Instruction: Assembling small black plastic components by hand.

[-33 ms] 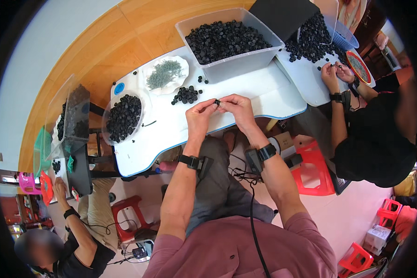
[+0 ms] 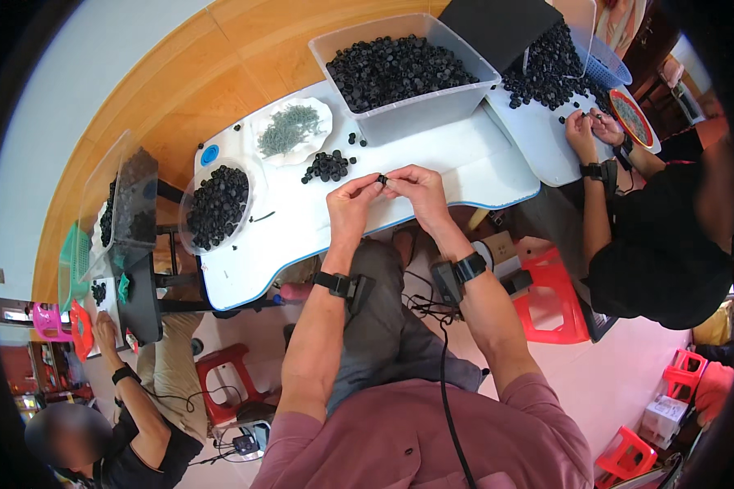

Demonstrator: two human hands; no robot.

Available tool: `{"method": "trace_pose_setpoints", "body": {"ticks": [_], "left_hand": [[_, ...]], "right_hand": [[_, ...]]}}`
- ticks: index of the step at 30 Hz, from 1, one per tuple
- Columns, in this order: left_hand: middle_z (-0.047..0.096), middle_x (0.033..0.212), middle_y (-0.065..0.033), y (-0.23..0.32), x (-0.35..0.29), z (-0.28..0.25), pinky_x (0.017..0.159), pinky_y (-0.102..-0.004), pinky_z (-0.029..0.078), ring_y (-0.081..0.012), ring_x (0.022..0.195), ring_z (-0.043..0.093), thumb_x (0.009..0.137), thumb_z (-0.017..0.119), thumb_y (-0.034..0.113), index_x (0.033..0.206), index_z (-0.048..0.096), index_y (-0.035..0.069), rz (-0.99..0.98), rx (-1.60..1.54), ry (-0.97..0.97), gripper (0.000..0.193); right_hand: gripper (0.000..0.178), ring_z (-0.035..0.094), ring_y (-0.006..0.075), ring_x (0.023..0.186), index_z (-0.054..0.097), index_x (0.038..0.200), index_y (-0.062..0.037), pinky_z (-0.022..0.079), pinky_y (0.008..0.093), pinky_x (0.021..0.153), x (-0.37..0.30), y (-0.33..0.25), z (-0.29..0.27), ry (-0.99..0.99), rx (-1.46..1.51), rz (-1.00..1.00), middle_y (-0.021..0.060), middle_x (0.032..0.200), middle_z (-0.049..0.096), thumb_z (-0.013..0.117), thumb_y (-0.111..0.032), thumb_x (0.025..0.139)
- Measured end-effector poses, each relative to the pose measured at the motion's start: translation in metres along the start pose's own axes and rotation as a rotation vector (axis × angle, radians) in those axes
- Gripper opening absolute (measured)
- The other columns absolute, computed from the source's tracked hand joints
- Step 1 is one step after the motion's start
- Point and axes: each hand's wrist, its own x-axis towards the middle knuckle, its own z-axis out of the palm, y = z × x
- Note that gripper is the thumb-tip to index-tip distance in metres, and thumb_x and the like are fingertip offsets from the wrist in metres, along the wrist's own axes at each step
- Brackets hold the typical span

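Both of my hands come together over the front edge of the white table point(image 2: 318, 220). A small black round piece point(image 2: 382, 178) sits between their fingertips. My left hand point(image 2: 350, 209) is closed in a pinch at its left side, and my right hand point(image 2: 421, 194) pinches it from the right. The fingers hide much of the piece. Just beyond my left hand lies a small heap of similar black pieces point(image 2: 328, 168). Behind that heap, a white scalloped plate point(image 2: 324, 116) bears many thin grey-green bits, too small to name.
A large translucent bin point(image 2: 416, 116) of black pieces stands at the back. At the left is a round clear tub point(image 2: 189, 236) with more. Co-workers sit at both sides; one person's hands point(image 2: 583, 134) work at the right. A red stool point(image 2: 550, 301) stands below the table.
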Motion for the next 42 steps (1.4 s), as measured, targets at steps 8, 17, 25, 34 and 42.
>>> {"method": "trace_pose_setpoints", "body": {"ticks": [8,17,25,34,42], "left_hand": [[0.075,0.095,-0.0087,-0.0061,0.0011,0.0002,0.075,-0.0232,0.054,-0.0107,0.082,0.068,0.089,0.071,0.001,0.110,0.074,-0.003,0.008,-0.066,0.012,0.021],[0.074,0.099,-0.0120,-0.0035,-0.0004,0.0002,0.079,-0.0255,0.057,-0.0141,0.086,0.070,0.091,0.067,-0.001,0.113,0.071,-0.005,-0.015,-0.088,-0.007,0.022],[0.073,0.102,-0.0145,-0.0039,-0.0008,-0.0004,0.081,-0.0267,0.058,-0.0163,0.088,0.070,0.092,0.066,-0.003,0.113,0.070,-0.007,-0.015,-0.097,-0.016,0.022],[0.073,0.103,-0.0146,-0.0028,-0.0002,0.0014,0.081,-0.0271,0.057,-0.0158,0.088,0.070,0.090,0.070,-0.001,0.114,0.069,-0.008,-0.028,-0.097,-0.013,0.025],[0.073,0.099,-0.0122,0.0007,-0.0015,-0.0011,0.081,-0.0257,0.056,-0.0138,0.086,0.069,0.088,0.072,-0.002,0.112,0.070,-0.006,-0.062,-0.072,0.021,0.025]], "right_hand": [[0.010,0.070,0.0162,0.076,0.070,0.097,0.0056,0.057,0.0270,0.072,-0.0001,-0.0023,0.0041,-0.005,-0.069,-0.037,0.0129,0.088,0.072,0.066,0.003,0.088],[0.010,0.070,0.0163,0.077,0.068,0.098,0.0055,0.057,0.0265,0.069,0.0003,-0.0073,0.0050,-0.035,-0.058,-0.012,0.0121,0.089,0.072,0.065,0.003,0.089],[0.007,0.069,0.0160,0.074,0.066,0.095,0.0039,0.057,0.0264,0.068,0.0030,-0.0068,0.0033,-0.052,-0.033,0.005,0.0112,0.086,0.071,0.067,0.002,0.088],[0.008,0.068,0.0154,0.073,0.065,0.095,0.0019,0.055,0.0268,0.069,0.0041,-0.0068,-0.0006,-0.069,-0.039,0.019,0.0103,0.085,0.070,0.068,0.000,0.088],[0.008,0.065,0.0131,0.068,0.066,0.091,0.0028,0.052,0.0258,0.063,0.0036,-0.0066,0.0022,-0.088,-0.019,-0.005,0.0088,0.081,0.069,0.068,0.005,0.084]]}}
